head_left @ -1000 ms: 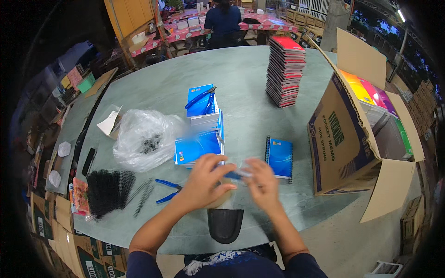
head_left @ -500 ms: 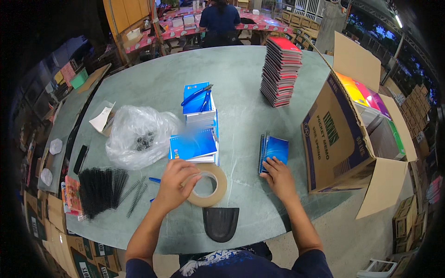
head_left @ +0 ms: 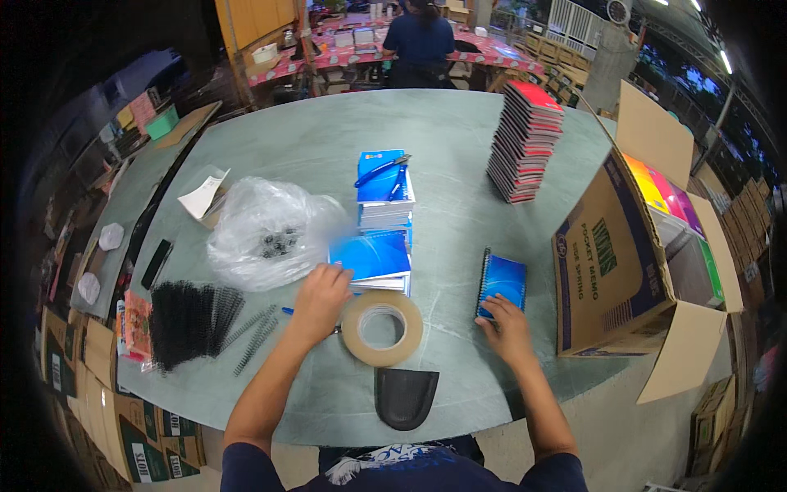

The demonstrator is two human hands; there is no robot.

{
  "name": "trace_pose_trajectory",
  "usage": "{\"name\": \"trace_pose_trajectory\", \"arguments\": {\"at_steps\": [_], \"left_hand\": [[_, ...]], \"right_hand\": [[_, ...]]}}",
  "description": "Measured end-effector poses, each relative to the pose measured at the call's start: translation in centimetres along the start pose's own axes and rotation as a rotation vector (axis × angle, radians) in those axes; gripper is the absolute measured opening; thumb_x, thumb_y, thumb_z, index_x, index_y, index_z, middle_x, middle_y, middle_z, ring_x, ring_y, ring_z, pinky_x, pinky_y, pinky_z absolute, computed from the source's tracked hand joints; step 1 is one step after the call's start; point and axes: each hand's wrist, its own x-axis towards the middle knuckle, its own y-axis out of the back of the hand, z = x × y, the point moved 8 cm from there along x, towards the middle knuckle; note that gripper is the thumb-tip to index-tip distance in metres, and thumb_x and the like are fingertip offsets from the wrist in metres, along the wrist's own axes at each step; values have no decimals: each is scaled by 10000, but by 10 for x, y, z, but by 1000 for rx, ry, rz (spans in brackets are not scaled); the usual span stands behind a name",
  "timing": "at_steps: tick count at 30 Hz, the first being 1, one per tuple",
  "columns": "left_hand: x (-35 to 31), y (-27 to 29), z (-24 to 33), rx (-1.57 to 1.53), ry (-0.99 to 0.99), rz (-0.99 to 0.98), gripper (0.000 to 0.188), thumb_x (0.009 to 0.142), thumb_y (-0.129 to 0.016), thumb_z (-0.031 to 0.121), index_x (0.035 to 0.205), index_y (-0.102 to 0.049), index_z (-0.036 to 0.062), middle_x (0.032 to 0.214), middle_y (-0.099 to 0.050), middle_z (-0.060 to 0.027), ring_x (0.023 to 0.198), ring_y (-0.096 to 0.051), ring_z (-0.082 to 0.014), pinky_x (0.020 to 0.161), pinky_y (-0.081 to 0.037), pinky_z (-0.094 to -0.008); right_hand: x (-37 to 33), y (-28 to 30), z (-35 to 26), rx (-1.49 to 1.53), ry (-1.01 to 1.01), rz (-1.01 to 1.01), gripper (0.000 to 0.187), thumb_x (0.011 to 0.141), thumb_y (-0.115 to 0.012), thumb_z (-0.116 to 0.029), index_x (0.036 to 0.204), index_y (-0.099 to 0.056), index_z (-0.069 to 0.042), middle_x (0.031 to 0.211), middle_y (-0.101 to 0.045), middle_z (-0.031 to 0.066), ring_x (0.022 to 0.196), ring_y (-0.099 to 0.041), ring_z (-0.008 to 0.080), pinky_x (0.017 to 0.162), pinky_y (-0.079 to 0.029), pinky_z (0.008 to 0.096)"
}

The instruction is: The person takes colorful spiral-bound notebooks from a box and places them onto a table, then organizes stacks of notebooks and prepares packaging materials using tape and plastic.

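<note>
My left hand (head_left: 321, 302) is at the near left corner of a loose blue-covered notebook (head_left: 373, 256) on top of a pile. Its fingers are bent and close together on that corner, with the thumb mostly hidden. On the right, a blue notebook (head_left: 504, 280) with a dark spiral along its left edge lies on the table. My right hand (head_left: 506, 326) rests its fingertips on the near end of this notebook, fingers apart and not wrapped round it. Blue-handled pliers (head_left: 385, 170) lie on the farther blue pile (head_left: 379, 190).
A tape roll (head_left: 352, 334) and a black rounded pad (head_left: 406, 398) lie nearest me. Black spiral coils (head_left: 193, 324) and a clear plastic bag (head_left: 262, 234) are left. A tall red notebook stack (head_left: 525, 143) and an open cardboard box (head_left: 611, 262) stand right. A person (head_left: 418, 41) is beyond.
My left hand has moved forward from over the tape roll to the pile's corner. My right hand has slid back toward the spiral notebook's near end. The view has shifted slightly.
</note>
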Motion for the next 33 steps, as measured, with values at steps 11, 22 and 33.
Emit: {"name": "trace_pose_trajectory", "arguments": {"at_steps": [11,22,33], "left_hand": [[-36,13,5,-820,513,169,181,802,-593,-13,983,-594,-12,868,-633,-111,738,-600,-179,691,-479,-271],[-181,70,-71,57,661,34,144,784,-618,131,844,-630,1,795,-616,-148,806,-566,-341,725,-453,-418],[-225,107,-80,233,757,145,185,765,-668,167,875,-639,21,858,-578,-132,827,-553,-321,721,-453,-410]], "right_hand": [[44,-49,-74,1218,-384,103,337,795,-690,-145,1084,-604,5,1078,-626,139,1005,-580,198,847,-457,306],[103,-6,-152,201,154,-351,156,791,-635,-128,917,-623,-37,765,-652,164,678,-654,263,603,-501,365],[94,-66,-183,-147,348,-426,119,726,-622,-93,836,-581,-73,709,-633,144,656,-635,292,572,-488,416]]}}
